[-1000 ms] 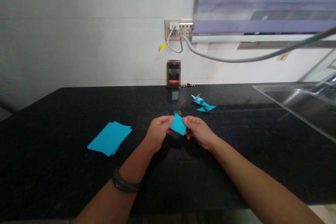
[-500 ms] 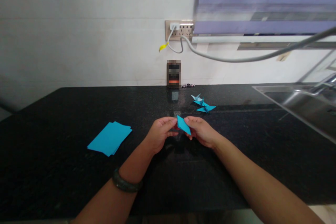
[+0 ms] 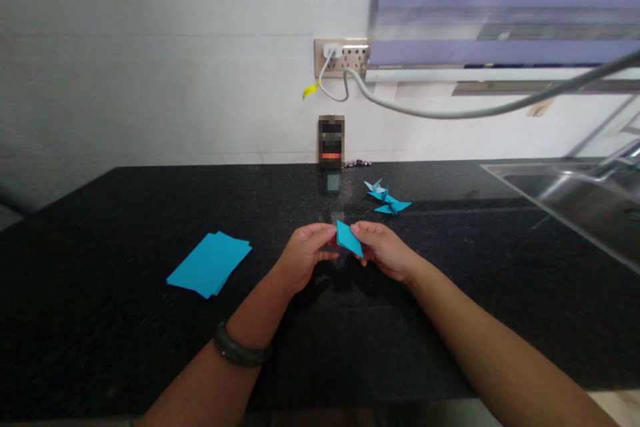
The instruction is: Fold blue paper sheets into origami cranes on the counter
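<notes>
Between my two hands is a small folded piece of blue origami paper [image 3: 349,239], tilted above the dark counter. My left hand [image 3: 311,250] pinches its left edge with the thumb and fingers. On the other side, the thumb of my right hand [image 3: 383,247] presses on the upper face while its fingers support it from below. Some fingertips are hidden behind the paper. Beyond my right hand lie folded blue paper cranes [image 3: 393,205], one of them paler [image 3: 376,186]. A stack of blue paper sheets [image 3: 209,265] rests left of my left hand.
A blurred-out upright device [image 3: 331,141] leans on the wall at the back, with a beaded string [image 3: 358,163] beside it. At right is a steel sink [image 3: 590,193]. A grey cable [image 3: 450,114] hangs from the wall socket [image 3: 342,57] across the right side.
The folded paper has shifted very slightly to the left in my hands. Both hands keep almost the same grip, and everything else stays in place.
</notes>
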`<move>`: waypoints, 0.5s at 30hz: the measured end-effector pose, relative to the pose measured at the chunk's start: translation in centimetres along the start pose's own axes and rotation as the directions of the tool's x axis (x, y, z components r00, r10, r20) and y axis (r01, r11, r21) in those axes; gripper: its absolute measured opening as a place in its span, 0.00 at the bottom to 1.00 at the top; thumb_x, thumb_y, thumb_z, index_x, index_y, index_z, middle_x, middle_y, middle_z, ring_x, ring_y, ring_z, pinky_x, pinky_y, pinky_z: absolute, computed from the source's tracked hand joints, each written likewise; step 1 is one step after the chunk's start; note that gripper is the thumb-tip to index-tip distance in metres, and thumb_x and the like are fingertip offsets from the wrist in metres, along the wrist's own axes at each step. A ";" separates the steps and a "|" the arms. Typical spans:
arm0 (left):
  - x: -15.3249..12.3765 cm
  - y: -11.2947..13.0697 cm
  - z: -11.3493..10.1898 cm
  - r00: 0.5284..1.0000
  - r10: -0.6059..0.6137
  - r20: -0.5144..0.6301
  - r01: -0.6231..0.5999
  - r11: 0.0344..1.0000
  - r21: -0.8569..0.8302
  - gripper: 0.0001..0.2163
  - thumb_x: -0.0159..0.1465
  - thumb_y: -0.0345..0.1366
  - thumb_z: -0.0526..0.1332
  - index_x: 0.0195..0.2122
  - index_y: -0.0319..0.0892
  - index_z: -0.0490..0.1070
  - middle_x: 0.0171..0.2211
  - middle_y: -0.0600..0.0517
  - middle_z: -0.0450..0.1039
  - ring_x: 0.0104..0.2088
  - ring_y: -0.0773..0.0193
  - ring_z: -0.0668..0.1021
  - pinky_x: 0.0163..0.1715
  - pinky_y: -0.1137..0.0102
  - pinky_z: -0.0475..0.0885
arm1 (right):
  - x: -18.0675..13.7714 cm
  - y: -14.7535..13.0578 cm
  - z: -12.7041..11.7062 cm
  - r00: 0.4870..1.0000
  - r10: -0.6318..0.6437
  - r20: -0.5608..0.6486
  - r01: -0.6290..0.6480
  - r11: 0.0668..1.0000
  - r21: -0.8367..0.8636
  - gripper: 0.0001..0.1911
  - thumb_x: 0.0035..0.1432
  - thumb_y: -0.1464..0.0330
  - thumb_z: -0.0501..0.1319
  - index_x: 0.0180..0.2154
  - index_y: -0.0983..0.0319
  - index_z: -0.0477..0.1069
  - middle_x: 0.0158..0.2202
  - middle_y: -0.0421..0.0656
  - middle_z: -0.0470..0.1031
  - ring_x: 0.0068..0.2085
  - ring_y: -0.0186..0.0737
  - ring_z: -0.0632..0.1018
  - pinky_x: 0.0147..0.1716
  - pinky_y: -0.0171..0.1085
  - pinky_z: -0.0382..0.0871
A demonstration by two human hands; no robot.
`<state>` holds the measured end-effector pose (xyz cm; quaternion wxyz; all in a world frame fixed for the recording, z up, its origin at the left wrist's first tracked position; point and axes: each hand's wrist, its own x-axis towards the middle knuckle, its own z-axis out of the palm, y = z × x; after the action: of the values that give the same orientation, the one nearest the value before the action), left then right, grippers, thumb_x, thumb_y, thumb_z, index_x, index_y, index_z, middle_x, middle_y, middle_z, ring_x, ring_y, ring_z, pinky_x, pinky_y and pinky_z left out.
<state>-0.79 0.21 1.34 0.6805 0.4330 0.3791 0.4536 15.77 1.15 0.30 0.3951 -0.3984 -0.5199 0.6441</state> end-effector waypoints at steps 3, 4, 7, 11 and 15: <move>0.1 0.0 0.0 1.000 0.003 0.007 -0.003 1.000 0.013 0.09 0.53 0.39 0.63 0.29 0.37 0.74 0.27 0.51 0.72 0.29 0.67 0.73 0.29 0.72 0.69 | 0.0 -0.1 0.1 1.000 -0.003 -0.008 0.003 1.000 -0.012 0.20 0.47 0.53 0.60 0.23 0.63 0.62 0.16 0.34 0.61 0.17 0.27 0.63 0.13 0.27 0.56; 0.1 0.0 -0.1 1.000 0.003 0.007 -0.004 1.000 0.019 0.09 0.53 0.39 0.63 0.29 0.37 0.74 0.27 0.51 0.73 0.29 0.66 0.74 0.29 0.72 0.69 | 0.0 -0.2 0.1 1.000 -0.003 -0.010 0.003 1.000 -0.014 0.20 0.47 0.52 0.60 0.23 0.63 0.62 0.16 0.34 0.61 0.17 0.27 0.63 0.13 0.27 0.56; 0.1 0.0 0.0 1.000 0.003 0.000 -0.003 0.999 0.039 0.09 0.52 0.38 0.63 0.30 0.37 0.74 0.27 0.50 0.73 0.29 0.66 0.74 0.30 0.71 0.69 | 0.0 -0.3 0.1 1.000 0.006 -0.017 -0.006 1.000 -0.015 0.20 0.46 0.52 0.61 0.23 0.63 0.61 0.16 0.34 0.61 0.17 0.27 0.63 0.13 0.27 0.56; 0.1 0.0 0.2 0.997 0.043 -0.060 -0.036 0.993 0.116 0.12 0.48 0.33 0.64 0.35 0.38 0.73 0.26 0.52 0.74 0.26 0.67 0.74 0.28 0.71 0.67 | -0.1 -0.3 0.1 1.000 0.025 -0.002 -0.025 0.998 -0.060 0.20 0.45 0.52 0.61 0.21 0.62 0.61 0.15 0.33 0.59 0.16 0.27 0.62 0.14 0.28 0.56; 0.2 -0.1 0.2 0.994 0.073 -0.082 -0.058 0.983 0.173 0.09 0.49 0.35 0.64 0.31 0.37 0.73 0.23 0.53 0.73 0.23 0.68 0.72 0.27 0.72 0.66 | -0.3 -0.5 0.2 1.000 -0.031 -0.003 0.030 0.973 -0.229 0.23 0.50 0.49 0.55 0.22 0.63 0.64 0.16 0.36 0.63 0.18 0.28 0.63 0.16 0.29 0.58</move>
<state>-0.48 0.35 1.28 0.6083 0.4814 0.4316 0.4604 15.73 0.85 0.80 0.3581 -0.4352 -0.5955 0.5725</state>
